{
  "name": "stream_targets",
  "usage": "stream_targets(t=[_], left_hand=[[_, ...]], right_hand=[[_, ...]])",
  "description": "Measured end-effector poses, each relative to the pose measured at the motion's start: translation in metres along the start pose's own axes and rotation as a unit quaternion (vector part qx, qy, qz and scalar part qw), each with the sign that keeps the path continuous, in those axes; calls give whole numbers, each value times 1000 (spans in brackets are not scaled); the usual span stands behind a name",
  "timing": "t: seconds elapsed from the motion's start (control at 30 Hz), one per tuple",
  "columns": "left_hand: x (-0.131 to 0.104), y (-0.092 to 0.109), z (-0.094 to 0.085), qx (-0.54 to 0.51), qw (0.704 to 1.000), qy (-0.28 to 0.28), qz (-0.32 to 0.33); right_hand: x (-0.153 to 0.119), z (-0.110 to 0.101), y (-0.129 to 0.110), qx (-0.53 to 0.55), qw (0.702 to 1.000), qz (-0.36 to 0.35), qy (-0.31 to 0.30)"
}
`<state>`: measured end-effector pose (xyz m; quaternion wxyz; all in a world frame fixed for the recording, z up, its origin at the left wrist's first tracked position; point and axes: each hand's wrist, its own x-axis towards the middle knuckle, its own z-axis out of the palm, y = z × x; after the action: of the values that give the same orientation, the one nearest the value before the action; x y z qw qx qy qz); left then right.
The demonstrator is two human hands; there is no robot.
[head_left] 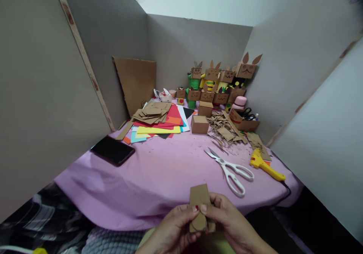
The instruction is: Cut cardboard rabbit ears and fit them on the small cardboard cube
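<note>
Close to my body, just off the table's front edge, both hands grip small cardboard pieces (199, 195). My left hand (181, 223) presses its thumb on the front, fingers curled beneath. From the other side, my right hand (222, 214) pinches the same pieces, its thumb beside the left one. The lowest piece in front has a rounded outline; how the pieces are stacked is partly hidden by my fingers. White-handled scissors (227, 167) lie on the table beyond my right hand, blades pointing away. Farther right rests a yellow glue gun (266, 165) with a black cord.
A phone (112, 150) lies at the left. Coloured paper (159, 130) and cut cardboard (153, 112) are piled behind it. Two plain boxes (199, 125) stand mid-table beside cardboard scraps (221, 127). Several cardboard animal figures (213, 72) stand at the back. Grey panels (195, 38) enclose the table.
</note>
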<state>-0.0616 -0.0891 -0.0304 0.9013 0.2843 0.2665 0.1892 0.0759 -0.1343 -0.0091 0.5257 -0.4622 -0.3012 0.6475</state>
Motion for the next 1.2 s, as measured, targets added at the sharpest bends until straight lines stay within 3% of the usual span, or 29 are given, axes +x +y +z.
stream_targets(t=[0.23, 0.4, 0.5, 0.63, 0.8, 0.93, 1.2], left_hand=[[1, 1, 3, 17, 998, -47, 33], [-2, 3, 2, -46, 999, 14, -1], [-5, 4, 4, -45, 999, 26, -2], [-6, 4, 9, -40, 999, -10, 24], [0, 0, 8, -26, 995, -81, 57], [3, -3, 6, -16, 990, -123, 65], [-2, -4, 3, 34, 993, -63, 90]], right_hand=[[-1, -7, 9, -20, 999, -27, -14], [-10, -6, 1, -9, 993, -44, -105], [-15, 0, -4, -28, 991, -74, -111], [-18, 3, 0, -33, 991, -88, -94], [-22, -2, 2, -15, 991, -65, -116], [-23, -6, -1, -61, 989, -66, -118], [-24, -5, 0, -62, 991, -64, -99]])
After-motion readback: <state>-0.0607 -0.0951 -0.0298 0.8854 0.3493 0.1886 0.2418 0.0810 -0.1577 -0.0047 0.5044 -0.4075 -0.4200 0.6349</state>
